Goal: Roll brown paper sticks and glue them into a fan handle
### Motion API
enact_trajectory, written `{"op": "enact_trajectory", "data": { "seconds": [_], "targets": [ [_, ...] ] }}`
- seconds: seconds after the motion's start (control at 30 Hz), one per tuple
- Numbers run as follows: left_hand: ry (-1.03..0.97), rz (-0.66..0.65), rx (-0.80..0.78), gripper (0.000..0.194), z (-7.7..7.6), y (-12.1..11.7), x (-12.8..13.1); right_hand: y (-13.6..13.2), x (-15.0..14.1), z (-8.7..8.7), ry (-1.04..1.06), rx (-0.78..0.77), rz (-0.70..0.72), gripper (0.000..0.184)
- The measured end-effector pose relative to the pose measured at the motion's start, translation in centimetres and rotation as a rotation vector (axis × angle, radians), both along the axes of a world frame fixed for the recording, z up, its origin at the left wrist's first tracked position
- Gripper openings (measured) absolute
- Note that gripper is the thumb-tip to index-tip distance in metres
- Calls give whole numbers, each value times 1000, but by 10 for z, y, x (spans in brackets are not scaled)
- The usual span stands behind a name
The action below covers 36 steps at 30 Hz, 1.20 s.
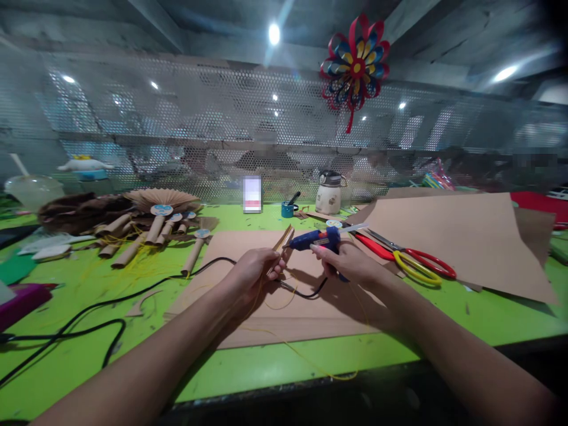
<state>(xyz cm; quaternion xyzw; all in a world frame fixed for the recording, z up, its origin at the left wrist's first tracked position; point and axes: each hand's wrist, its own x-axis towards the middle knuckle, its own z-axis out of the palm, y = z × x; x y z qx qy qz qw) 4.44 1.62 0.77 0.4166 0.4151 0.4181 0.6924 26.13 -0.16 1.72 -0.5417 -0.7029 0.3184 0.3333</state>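
Note:
My right hand [339, 257] grips a blue hot glue gun [315, 238], with a pale glue stick [355, 227] sticking out of its back. The gun's nozzle points left and meets, or nearly meets, a folded strip of brown paper [284, 239]. That folded paper is pinched upright in my left hand [261, 266]. Thin yellow string [284, 305] hangs from around my left hand and loops down to the table's front edge. Beneath both hands lies a stack of brown paper sheets [302, 334].
Paper fans with rolled handles [162, 222] lie at the left. A black cord [128, 287] crosses the green table [213, 378]. Scissors [417, 263] and large brown paper [461, 236] are at the right. A phone [252, 194], a blue cup [288, 209] and a bottle [328, 195] stand behind.

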Motion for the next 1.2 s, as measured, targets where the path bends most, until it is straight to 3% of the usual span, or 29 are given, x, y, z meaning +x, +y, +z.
{"op": "enact_trajectory", "data": {
  "seconds": [0.2, 0.53, 0.7, 0.83, 1.03, 1.2],
  "targets": [
    [-11, -2, -1, 13, 0, 1, 0, 0, 1, 3, -16, 9, -135, 58],
    [7, 5, 14, 14, -3, 3, -1, -2, -3, 5, 61, 36, -82, 52],
    [29, -5, 9, 17, -2, 2, 0, -1, -4, 3, -3, 15, -14, 54],
    [-2, -14, 1, 13, 0, 2, 0, 4, -1, 3, 49, 28, -163, 52],
    [-1, -51, 8, 15, -3, 4, -2, 14, 4, 6, 411, 100, -368, 37],
    [-50, -55, 41, 13, -5, 9, -4, 18, 0, -3, 846, -66, -173, 20]
  ]
}}
